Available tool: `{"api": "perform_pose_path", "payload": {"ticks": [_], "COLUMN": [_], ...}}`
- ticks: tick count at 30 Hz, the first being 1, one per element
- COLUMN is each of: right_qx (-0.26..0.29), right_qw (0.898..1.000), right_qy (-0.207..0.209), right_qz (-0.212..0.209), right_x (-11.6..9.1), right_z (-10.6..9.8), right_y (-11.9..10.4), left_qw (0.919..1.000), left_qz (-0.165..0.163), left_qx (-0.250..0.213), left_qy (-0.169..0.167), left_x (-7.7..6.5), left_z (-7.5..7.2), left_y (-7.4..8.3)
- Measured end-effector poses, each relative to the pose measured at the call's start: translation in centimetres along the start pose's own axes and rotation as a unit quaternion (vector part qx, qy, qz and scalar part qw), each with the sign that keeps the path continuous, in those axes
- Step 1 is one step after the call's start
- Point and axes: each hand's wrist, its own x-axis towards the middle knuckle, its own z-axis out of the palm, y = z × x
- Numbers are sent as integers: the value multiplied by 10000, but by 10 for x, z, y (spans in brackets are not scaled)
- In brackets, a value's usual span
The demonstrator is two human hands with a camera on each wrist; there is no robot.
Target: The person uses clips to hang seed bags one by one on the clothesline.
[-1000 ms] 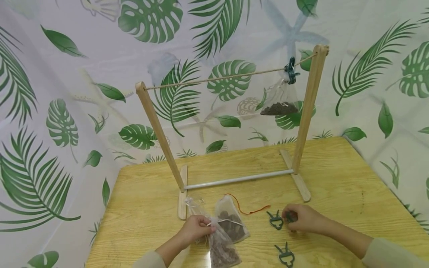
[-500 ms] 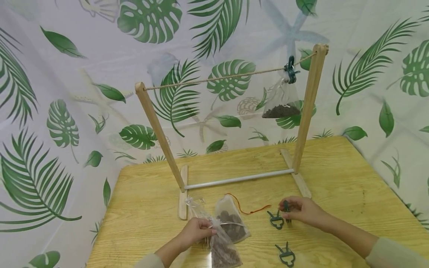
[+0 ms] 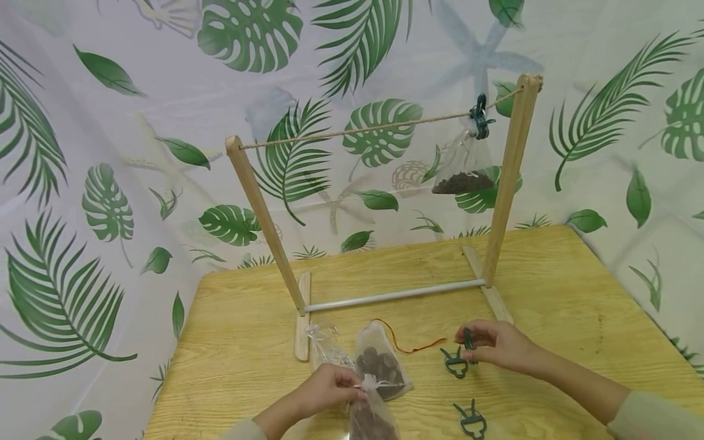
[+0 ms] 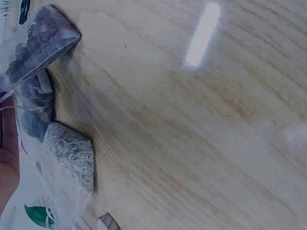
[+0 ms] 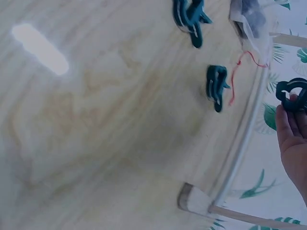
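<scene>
My left hand (image 3: 329, 391) pinches the tied neck of a sheer drawstring bag (image 3: 375, 421) with dark, grainy filling; in the left wrist view this bag (image 4: 43, 40) hangs over the others. Behind it lie a bag of dark round stones (image 3: 381, 366) and a bag (image 4: 72, 155) filled with small pale pieces. My right hand (image 3: 505, 347) holds a dark green spring clip (image 3: 468, 340) between thumb and fingers, above the table; the right wrist view shows the clip (image 5: 289, 104) at the fingertips. Two similar clips, one nearer (image 3: 472, 423) and one farther (image 3: 456, 366), lie beside that hand.
A wooden stand (image 3: 269, 226) with a taut rope (image 3: 379, 128) and a white lower bar (image 3: 396, 296) stands at the back. A green clip (image 3: 481, 124) hangs a bag of dark soil-like filling (image 3: 464, 183) near the right post. A red string (image 3: 409, 351) lies on the table (image 3: 572, 305).
The right hand has lifted its clip from beside the farther clip on the table. The left hand has shifted slightly right and down with its bag, uncovering more of the stone bag.
</scene>
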Motion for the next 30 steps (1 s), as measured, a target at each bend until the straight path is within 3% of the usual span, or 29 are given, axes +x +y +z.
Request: {"api": "perform_pose_path", "payload": {"ticks": [6,12,17,25,30], "right_qx": [-687,-796,-999,-939,-874], "right_qw": [9962,9953,9917,9921,9929], "right_qy": [59,223,338,369,334], "right_qz": [-530,-506,-734,-741,-741], "right_x": [7,13,14,13,15], "right_z": [-15,-29,-35,-43,-46], "right_y": [-14,-26,-32,-46,-55], "left_qw": [9994,9970,9947,9944,9951], "left_qz": [17,345,511,704,728], "left_qx": [-14,369,504,556,612], "left_qy": [-339,-595,-733,-558,-251], "left_x": [-2,-2,-3,-3,-1], "left_z": [-3,-9,-13,-20,-26], "left_y": [10,21,30,48,62]}}
